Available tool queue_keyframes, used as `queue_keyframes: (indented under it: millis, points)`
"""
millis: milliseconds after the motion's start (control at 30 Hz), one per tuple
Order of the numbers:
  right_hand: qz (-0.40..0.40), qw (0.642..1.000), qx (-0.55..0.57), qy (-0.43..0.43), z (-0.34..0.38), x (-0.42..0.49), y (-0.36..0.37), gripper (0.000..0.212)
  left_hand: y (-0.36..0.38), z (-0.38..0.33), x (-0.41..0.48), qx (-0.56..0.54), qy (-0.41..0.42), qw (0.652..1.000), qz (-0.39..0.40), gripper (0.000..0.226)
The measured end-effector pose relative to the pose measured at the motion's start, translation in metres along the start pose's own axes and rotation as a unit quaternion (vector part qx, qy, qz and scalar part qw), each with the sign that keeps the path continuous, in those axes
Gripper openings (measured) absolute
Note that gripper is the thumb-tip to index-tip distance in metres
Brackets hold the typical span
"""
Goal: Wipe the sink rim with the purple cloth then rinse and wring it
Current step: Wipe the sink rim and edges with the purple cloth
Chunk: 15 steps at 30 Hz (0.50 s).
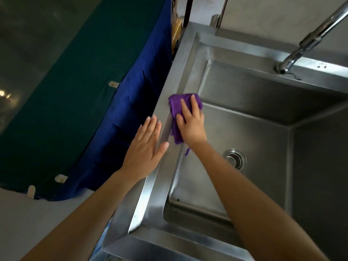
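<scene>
Under right hand [191,127], purple cloth [176,102] half-hidden.

Both forearms are bare up to the frame's edge; the left hand [145,147] and right hand [191,125] show short, plain nails.

Purple cloth [174,104] — crumpled, one corner apparently trailing — lies on the steel sink rim [182,68], left side.

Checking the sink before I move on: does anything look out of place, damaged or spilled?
Only a small thing: a loose thread dangles from the near end of the purple cloth, below the right hand pressing it on the sink rim. The left hand lies flat on the rim's outer edge. No spill or damage shows.
</scene>
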State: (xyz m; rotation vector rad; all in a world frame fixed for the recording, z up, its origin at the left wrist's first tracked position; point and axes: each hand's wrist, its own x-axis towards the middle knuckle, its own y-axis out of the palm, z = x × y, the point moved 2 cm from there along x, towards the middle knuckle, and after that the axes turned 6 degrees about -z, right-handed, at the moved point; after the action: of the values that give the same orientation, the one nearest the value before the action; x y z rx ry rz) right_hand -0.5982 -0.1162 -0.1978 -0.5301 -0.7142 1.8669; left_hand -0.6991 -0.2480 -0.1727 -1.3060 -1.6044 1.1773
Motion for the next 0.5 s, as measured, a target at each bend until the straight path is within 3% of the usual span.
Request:
queue_keyframes:
  millis: [133,300,500]
  points:
    - [0.023,0.999,-0.035,0.015,-0.005,0.059,-0.012,0.050,0.003,0.001,0.000,0.066,0.008,0.998,0.001,0.077]
    - [0.033,0.998,-0.049,0.036,-0.004,0.105,-0.024,0.049,0.005,0.000,0.006,0.050,-0.008,0.999,-0.007,0.075]
    - [0.001,0.998,-0.064,0.010,-0.004,0.105,-0.028,0.045,0.005,-0.016,0.065,0.005,-0.033,0.999,-0.038,0.090]
